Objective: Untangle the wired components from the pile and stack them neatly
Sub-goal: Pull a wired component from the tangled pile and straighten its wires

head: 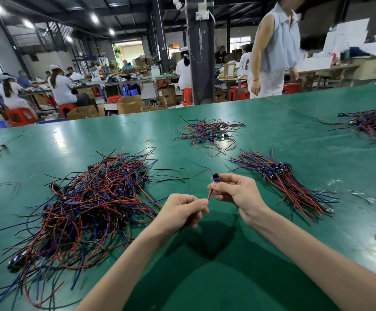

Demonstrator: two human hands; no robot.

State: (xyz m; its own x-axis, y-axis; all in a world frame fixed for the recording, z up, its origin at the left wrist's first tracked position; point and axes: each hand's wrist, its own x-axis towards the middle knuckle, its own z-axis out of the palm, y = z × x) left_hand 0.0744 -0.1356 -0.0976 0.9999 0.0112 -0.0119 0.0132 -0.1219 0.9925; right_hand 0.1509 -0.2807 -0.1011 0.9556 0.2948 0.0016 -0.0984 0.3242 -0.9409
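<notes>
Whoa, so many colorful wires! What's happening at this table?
A person is sorting wired parts on a green table. Their right hand pinches one small blue component while the left hand holds its red wire, just above the table. A big tangled pile lies to the left, and a neater stack with its wires lined up lies to the right.

The red wire [209, 195] disappears inside the left fingers [196, 202].

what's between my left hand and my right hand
In the head view, a short stretch of red wire spans the gap from the left hand to the right hand.
</notes>
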